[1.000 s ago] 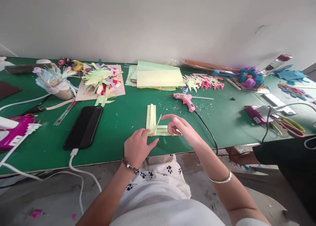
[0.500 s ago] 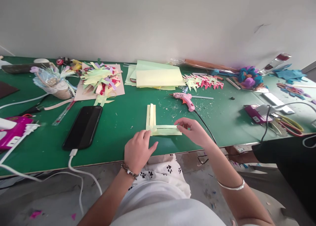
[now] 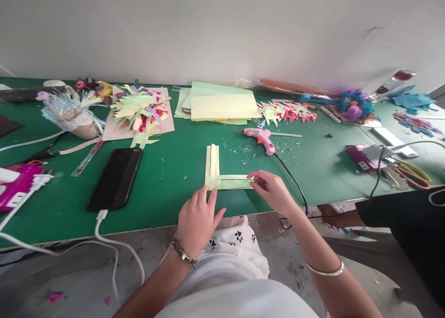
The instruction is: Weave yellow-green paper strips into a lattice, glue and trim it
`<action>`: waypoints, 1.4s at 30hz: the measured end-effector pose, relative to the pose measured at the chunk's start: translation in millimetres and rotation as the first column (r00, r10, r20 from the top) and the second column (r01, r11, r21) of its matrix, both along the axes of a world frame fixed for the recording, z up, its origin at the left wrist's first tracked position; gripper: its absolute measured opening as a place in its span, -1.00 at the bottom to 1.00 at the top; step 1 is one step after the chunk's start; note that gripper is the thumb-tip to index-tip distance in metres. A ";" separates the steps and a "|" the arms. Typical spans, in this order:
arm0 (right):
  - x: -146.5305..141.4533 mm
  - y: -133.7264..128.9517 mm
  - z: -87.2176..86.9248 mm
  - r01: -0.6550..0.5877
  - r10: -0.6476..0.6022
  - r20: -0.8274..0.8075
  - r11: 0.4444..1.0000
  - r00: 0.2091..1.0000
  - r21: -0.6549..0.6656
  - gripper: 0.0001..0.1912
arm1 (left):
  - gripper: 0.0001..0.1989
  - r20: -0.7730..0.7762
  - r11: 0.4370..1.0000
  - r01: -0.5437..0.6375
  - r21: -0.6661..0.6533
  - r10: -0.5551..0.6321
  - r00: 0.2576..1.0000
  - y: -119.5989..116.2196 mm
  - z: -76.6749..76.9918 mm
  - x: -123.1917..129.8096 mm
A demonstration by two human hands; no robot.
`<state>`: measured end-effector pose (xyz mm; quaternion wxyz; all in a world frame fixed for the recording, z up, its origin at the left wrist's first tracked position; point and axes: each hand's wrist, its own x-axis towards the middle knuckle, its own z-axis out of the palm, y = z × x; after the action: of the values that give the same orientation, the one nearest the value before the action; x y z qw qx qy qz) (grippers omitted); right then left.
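Pale yellow and light green paper strips (image 3: 229, 185) lie on the table, crossed in an L shape, with the yellow pair upright and the green pair running right. My left hand (image 3: 196, 218) rests on the table below the corner, fingers stretched and thumb apart; its fingertips touch or nearly touch the strips' lower edge. At the right end of the green strips, my right hand (image 3: 273, 191) pinches them between thumb and fingers. Beyond it lies a pink glue gun (image 3: 261, 138), its nozzle pointing left.
On the green table (image 3: 167, 188) are a black phone (image 3: 114, 179) on a white cable, a heap of cut paper strips (image 3: 142, 107), stacked paper sheets (image 3: 222, 105), a woven paper chain (image 3: 288, 112) and scissors (image 3: 412, 174). Another person's arm (image 3: 335, 215) is at right.
My left hand has drawn slightly down and right, uncovering the strips' corner. My right fingers have closed more on the green strips' end. The view has shifted a little.
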<state>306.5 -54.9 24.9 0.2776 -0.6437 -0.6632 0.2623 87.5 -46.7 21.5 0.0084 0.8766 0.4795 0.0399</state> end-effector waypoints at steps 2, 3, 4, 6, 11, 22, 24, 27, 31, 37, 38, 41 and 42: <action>0.0 -1.3 -0.7 0.006 -0.006 0.008 1.000 1.000 -0.006 -0.79 | -0.60 -0.010 1.000 0.000 -0.007 0.000 1.000 -1.0 0.7 0.9; 0.1 -2.0 -0.9 0.011 -0.011 0.009 1.000 1.000 -0.009 -0.79 | -0.58 -0.014 1.000 0.000 -0.010 0.000 1.000 -1.5 1.1 1.4; 0.2 -2.7 -1.3 0.016 -0.016 0.011 1.000 1.000 -0.011 -0.79 | -0.56 -0.018 1.000 0.000 -0.013 0.000 1.000 -1.9 1.5 2.0; 0.7 -4.1 -2.2 0.023 -0.023 0.019 1.000 1.000 -0.012 -0.80 | -0.52 -0.023 1.000 0.000 -0.016 0.000 1.000 -2.4 2.1 2.9; 1.1 -6.0 -3.4 0.019 -0.019 0.093 1.000 0.996 0.001 -0.82 | -0.49 -0.024 1.000 -0.001 -0.014 0.001 1.000 -2.3 2.4 4.9; -1.7 -6.5 -13.5 -0.051 0.017 0.366 0.995 0.930 0.083 -0.81 | -0.49 0.003 1.000 -0.008 0.004 0.008 1.000 -2.4 2.8 8.3; -1.8 -7.3 -16.7 -0.057 0.007 0.397 0.992 0.918 0.113 -0.81 | -0.49 0.006 1.000 -0.010 0.009 0.010 1.000 -2.4 3.5 8.6; -3.0 -8.3 -19.6 -0.065 -0.012 0.445 0.985 0.896 0.157 -0.81 | -0.49 -0.003 1.000 -0.013 0.016 0.013 1.000 -2.6 4.4 9.3; -5.4 -8.6 -22.3 -0.072 -0.051 0.513 0.974 0.857 0.216 -0.81 | -0.49 -0.015 1.000 -0.015 0.012 0.015 1.000 -2.9 5.3 10.2; -6.2 -8.5 -27.8 -0.081 -0.066 0.570 0.970 0.819 0.228 -0.80 | -0.48 -0.012 1.000 -0.013 0.015 0.013 1.000 -3.0 4.9 10.5; -5.2 -8.8 -28.4 -0.081 -0.068 0.573 0.970 0.817 0.231 -0.79 | -0.48 -0.013 1.000 -0.013 0.015 0.013 1.000 -3.0 4.7 10.4; -2.2 -11.6 -27.1 -0.055 -0.117 0.589 0.962 0.800 0.266 -0.76 | -0.48 -0.024 1.000 -0.012 0.011 0.012 1.000 -3.0 4.2 10.5; -2.3 -13.2 -25.5 -0.033 -0.156 0.596 0.955 0.787 0.294 -0.75 | -0.48 -0.027 1.000 -0.012 0.008 0.012 1.000 -3.1 4.1 10.7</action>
<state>304.2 -68.1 -0.6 0.1467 -0.6675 -0.7267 -0.0698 98.2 -49.8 25.6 -0.0018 0.8741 0.4848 0.0297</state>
